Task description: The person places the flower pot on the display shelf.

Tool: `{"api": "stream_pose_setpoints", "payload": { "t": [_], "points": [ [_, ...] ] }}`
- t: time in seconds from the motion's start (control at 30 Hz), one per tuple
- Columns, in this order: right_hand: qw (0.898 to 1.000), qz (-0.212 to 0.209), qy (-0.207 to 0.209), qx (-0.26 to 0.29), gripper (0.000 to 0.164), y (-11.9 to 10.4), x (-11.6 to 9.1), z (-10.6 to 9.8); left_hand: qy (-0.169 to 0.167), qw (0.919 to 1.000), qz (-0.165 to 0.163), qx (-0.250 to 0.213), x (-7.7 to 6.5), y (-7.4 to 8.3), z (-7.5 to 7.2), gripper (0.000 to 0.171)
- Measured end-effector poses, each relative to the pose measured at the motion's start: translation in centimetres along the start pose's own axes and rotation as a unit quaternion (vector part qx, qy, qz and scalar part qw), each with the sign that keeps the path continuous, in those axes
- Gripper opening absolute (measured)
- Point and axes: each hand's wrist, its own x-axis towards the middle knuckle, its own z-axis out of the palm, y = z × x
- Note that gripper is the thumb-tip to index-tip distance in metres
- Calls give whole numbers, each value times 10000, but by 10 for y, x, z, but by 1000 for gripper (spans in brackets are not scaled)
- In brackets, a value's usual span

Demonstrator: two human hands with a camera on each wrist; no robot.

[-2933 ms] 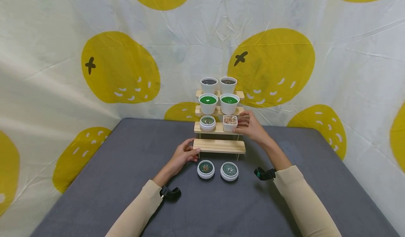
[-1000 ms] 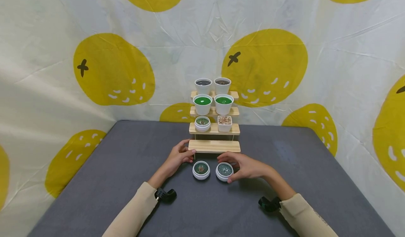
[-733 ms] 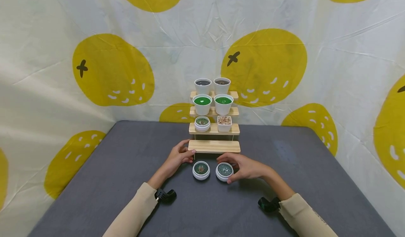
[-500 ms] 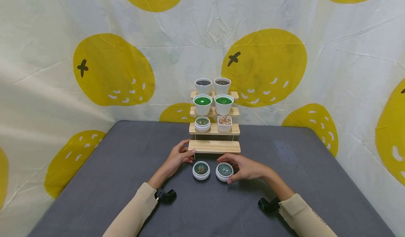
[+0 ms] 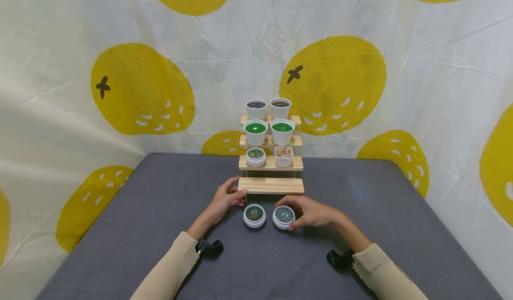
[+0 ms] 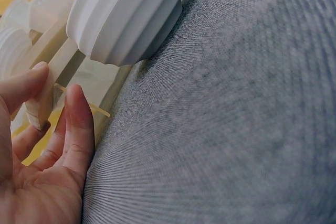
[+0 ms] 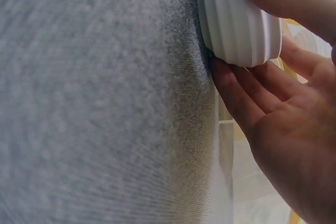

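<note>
My left hand [image 5: 224, 200] grips the left end of the lowest shelf of a stepped wooden display stand [image 5: 271, 185]. In the left wrist view the thumb lies on the board [image 6: 39, 107] and fingers sit beneath it. My right hand [image 5: 314, 212] holds a white round ribbed pot [image 5: 284, 216] with grey-green contents, standing on the table. The right wrist view shows the thumb on one side of the ribbed pot [image 7: 239, 22] and fingertips at its base. A similar white pot [image 5: 254, 216], with darker green contents, stands to its left, near my left hand.
On the stand's third step sit a round pot [image 5: 255, 156] and a square pot [image 5: 283, 156] of pinkish bits. Higher up are two cups with green contents [image 5: 255, 133] and two with dark contents [image 5: 256, 109]. A lemon-patterned cloth [image 5: 240, 33] hangs behind the grey table [image 5: 192, 171].
My right hand has left the square pot on the third step and come down to the right-hand round pot on the table. My left hand stays on the lowest shelf.
</note>
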Motion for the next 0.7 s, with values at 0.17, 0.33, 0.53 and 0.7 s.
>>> {"api": "stream_pose_setpoints", "payload": {
  "t": [0.17,0.33,0.53,0.7],
  "points": [
    [9999,-65,118,7,63,1,0,1,-28,10000,30,-14,0,0,-1,68],
    [9998,6,177,114,64,-5,-1,3,-69,10000,29,-4,0,0,-1,68],
    [9994,95,261,213,63,-12,0,6,-66,10000,39,-29,-1,0,-1,67],
    [9988,158,369,288,63,-16,0,7,-36,10000,46,-35,-2,0,-2,67]
  ]
}}
